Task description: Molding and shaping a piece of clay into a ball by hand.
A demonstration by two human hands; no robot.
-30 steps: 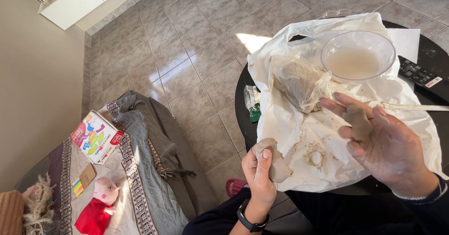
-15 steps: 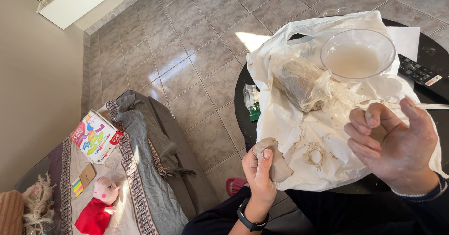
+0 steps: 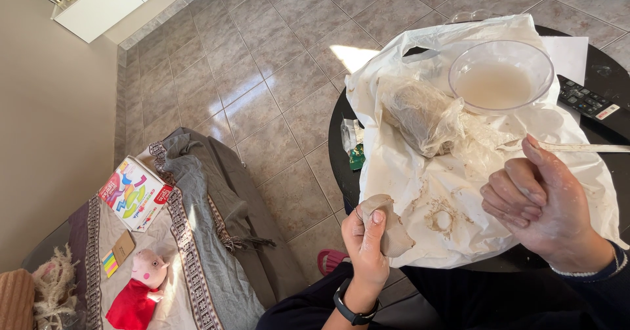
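Note:
My left hand [image 3: 366,248] grips a grey clay lump [image 3: 394,231] at the near edge of the round black table [image 3: 338,149]. My right hand [image 3: 545,205], smeared with clay, is closed into a fist over the white plastic bag [image 3: 394,166] spread on the table. The small clay piece it held is hidden inside the fist. A larger clay block wrapped in clear plastic [image 3: 420,117] lies on the bag. Behind it stands a clear bowl [image 3: 454,74] of cloudy water. A thin white tool [image 3: 590,147] lies just past my right thumb.
A black remote control [image 3: 587,100] and a white paper sheet [image 3: 571,54] lie at the table's far right. A green wrapper [image 3: 356,156] sits at its left edge. A couch with a grey blanket [image 3: 197,199], a colourful box [image 3: 134,192] and a pink plush toy [image 3: 138,290] stands on the left.
My right hand went from open, with a small clay piece on its fingers, to a closed fist around it. My left hand with the clay lump has stayed put.

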